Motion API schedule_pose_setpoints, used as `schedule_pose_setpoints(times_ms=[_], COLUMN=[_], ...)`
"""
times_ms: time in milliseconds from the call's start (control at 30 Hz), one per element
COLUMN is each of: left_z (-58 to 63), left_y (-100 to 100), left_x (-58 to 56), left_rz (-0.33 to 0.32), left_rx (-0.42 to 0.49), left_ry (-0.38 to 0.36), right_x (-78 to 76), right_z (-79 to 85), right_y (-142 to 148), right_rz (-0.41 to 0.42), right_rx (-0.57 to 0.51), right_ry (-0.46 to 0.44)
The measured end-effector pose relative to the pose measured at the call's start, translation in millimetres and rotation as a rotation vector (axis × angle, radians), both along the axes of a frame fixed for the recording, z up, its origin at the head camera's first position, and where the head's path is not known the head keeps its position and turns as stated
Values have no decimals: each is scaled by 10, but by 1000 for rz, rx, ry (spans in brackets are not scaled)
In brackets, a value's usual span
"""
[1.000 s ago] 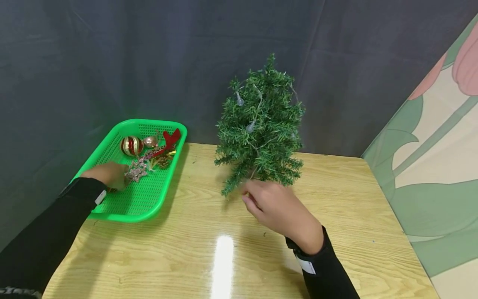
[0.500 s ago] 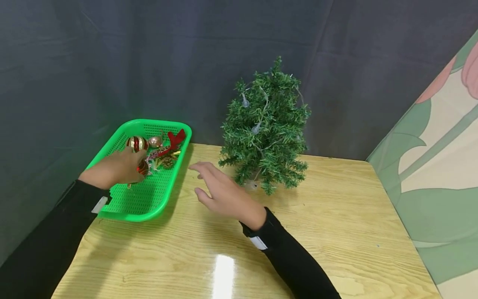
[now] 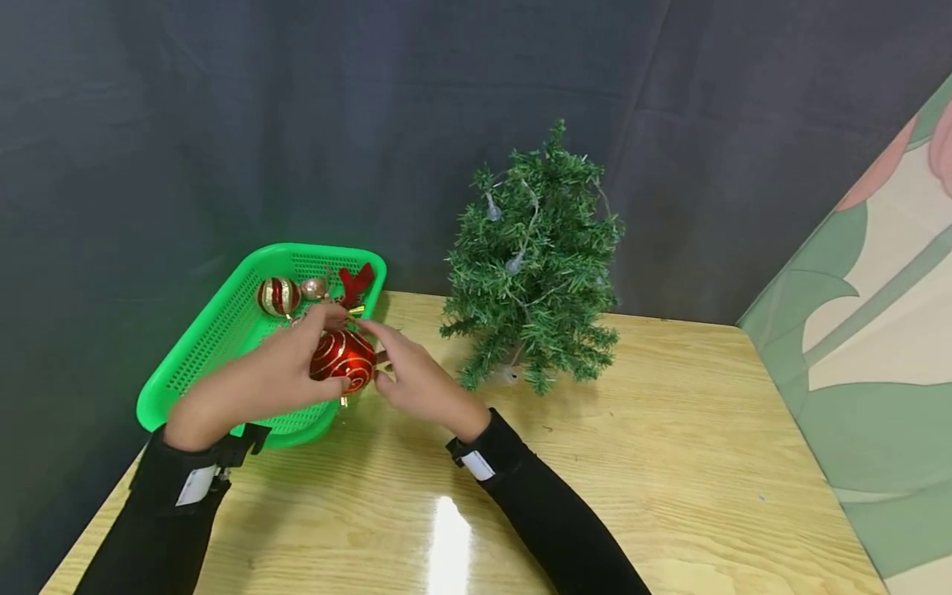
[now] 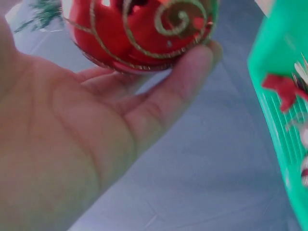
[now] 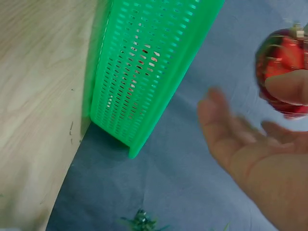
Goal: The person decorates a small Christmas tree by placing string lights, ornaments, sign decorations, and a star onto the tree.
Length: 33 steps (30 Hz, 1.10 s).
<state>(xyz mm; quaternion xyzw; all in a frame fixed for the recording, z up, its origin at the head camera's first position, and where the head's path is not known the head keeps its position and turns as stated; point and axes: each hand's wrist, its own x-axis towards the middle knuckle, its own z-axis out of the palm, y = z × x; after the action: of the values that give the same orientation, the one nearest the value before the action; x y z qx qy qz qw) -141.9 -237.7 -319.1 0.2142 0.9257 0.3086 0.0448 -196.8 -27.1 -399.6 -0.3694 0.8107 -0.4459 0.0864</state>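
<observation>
My left hand (image 3: 260,380) holds a shiny red Christmas bauble (image 3: 348,355) with gold glitter swirls, its thumb and fingers spread around it. In the left wrist view the bauble (image 4: 144,33) rests against the fingertips, above the palm. The bauble hangs over the right side of a green plastic basket (image 3: 178,364), its gold cap facing down. My right hand (image 3: 416,380) reaches in from the right, thumb and index finger extended right at the bauble's side. In the right wrist view its blurred fingers (image 5: 214,115) stretch loosely beside the bauble.
In the basket lie a striped red-and-gold bauble (image 3: 278,296), a small pink bauble (image 3: 314,287) and a red bow-like ornament (image 3: 357,283). A small green Christmas tree (image 3: 539,273) with bulb lights stands on the wooden table (image 3: 669,463), before a dark cloth (image 3: 416,124).
My left hand has lifted the red bauble out of the basket and moved right. My right hand has left the tree's base and come left to the bauble.
</observation>
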Motion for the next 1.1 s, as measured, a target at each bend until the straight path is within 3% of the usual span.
schedule_pose_setpoints(times_ms=[133,300,367,533,600,667,900,1000,1100], left_z=[-63,-133,-153,-194,-219,-246,-284,-298,-319], left_y=[56,157,205,329,374,412,448,448,473], left_x=[40,38,29,6,-4,-17,-21,-32,-47], left_rz=[-30,-56,-46,25,46,56,66,24,-65], left_rx=[46,104,124,229,269,292,295,249,217], left_ry=[36,34,50,83,87,90,59,64,45], right_x=[39,73,64,7,1,1,146,265,408], right_z=[39,143,183,241,266,307,499,598,689], right_y=[132,360,444,620,677,736,896,974,1048], right_rz=[-40,-69,-34,157,170,123,-148,-213,-234], right_rx=[-47,-132,-143,-85,-72,-57,78,98,93], right_ry=[-19,-153,-223,-398,-417,-378,-10,99,164])
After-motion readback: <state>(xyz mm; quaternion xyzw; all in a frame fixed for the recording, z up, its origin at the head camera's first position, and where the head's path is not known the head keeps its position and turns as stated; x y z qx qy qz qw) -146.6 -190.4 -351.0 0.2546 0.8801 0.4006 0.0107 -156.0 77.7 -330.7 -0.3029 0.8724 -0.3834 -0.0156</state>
